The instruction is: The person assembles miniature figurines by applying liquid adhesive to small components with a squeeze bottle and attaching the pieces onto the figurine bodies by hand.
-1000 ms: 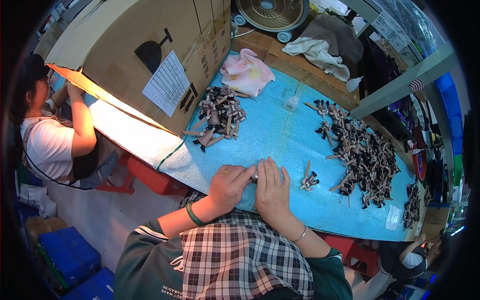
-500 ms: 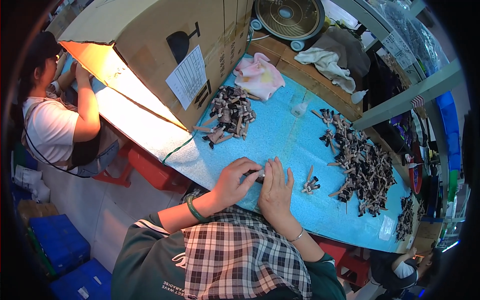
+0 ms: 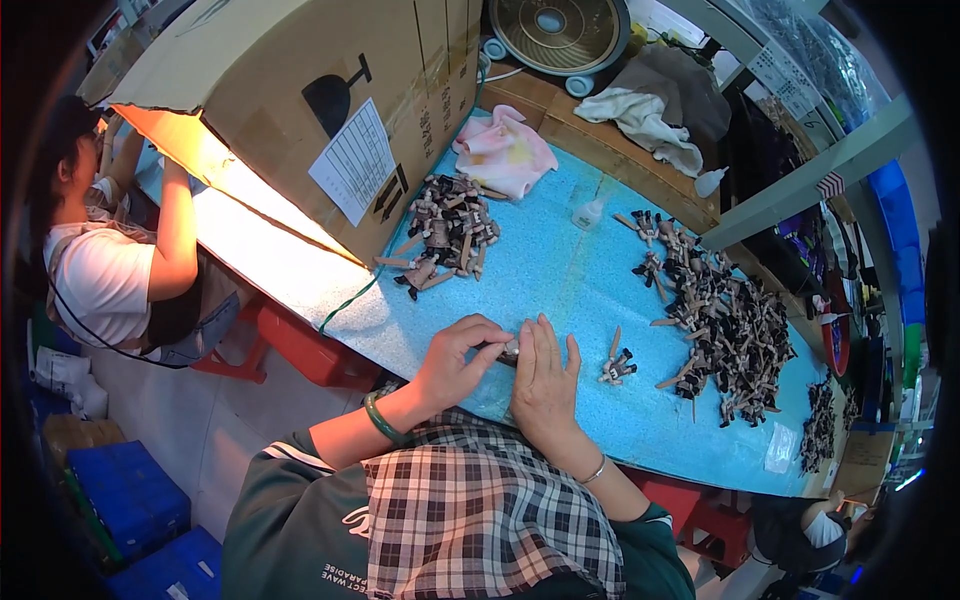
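Close together over the front edge of the blue table, my two hands meet around a small dark-and-pale piece (image 3: pixel 511 350), mostly covered by fingers. My left hand (image 3: pixel 452 362) pinches it between thumb and fingertips. Back upward, my right hand (image 3: pixel 545 390) lies against its other side with long, nearly straight fingers and a hidden thumb. To the right of that hand lies a single small figure (image 3: pixel 618 370) with a tan stick-like part. Similar brown and black figures form a small pile (image 3: pixel 452 228) beyond my left hand and a large pile (image 3: pixel 735 340) at the right.
A large cardboard box (image 3: pixel 290 120) stands at the left of the blue tabletop (image 3: pixel 540 260). Behind are a pink cloth (image 3: pixel 505 152), a small white bottle (image 3: pixel 588 213) and a fan (image 3: pixel 560 35). A co-worker (image 3: pixel 110 250) sits at the left, near a red stool (image 3: pixel 305 345).
The whole view has shifted slightly, moving the table things a little left. My fingers have closed in further over the small piece, so less of it shows.
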Demonstrator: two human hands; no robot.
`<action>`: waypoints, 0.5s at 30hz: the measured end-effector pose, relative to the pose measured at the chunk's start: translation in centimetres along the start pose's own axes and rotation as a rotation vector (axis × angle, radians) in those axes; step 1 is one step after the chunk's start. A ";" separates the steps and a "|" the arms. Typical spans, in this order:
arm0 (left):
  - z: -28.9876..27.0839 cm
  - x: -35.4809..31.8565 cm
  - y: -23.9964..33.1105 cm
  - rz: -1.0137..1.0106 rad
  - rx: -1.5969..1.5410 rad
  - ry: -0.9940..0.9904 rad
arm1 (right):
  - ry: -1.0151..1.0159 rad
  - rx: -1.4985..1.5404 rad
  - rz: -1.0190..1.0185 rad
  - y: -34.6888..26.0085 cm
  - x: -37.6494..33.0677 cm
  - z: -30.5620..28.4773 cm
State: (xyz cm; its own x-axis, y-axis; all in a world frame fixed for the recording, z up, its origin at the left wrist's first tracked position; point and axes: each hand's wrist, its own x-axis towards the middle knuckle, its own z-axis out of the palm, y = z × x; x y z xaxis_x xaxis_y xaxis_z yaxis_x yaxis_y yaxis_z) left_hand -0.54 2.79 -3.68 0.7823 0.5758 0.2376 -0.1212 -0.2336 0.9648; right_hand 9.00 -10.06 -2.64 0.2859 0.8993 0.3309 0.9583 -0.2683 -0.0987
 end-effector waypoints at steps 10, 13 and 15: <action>0.3 0.1 0.4 -0.012 0.068 0.010 | 0.003 0.245 0.043 0.3 -0.4 0.2; 0.3 -0.1 0.5 0.007 0.087 0.033 | -0.009 0.497 0.142 0.8 -0.4 -0.2; 0.4 -0.3 0.4 -0.026 0.063 0.036 | -0.003 0.259 0.066 0.3 -0.1 -0.7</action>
State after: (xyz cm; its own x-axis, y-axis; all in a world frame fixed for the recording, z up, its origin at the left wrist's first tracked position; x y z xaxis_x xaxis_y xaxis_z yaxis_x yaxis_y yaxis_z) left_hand -0.62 2.19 -3.42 0.7622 0.6096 0.2178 -0.0617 -0.2665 0.9619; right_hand 9.28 -10.45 -2.03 0.3473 0.8840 0.3130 0.9056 -0.2295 -0.3568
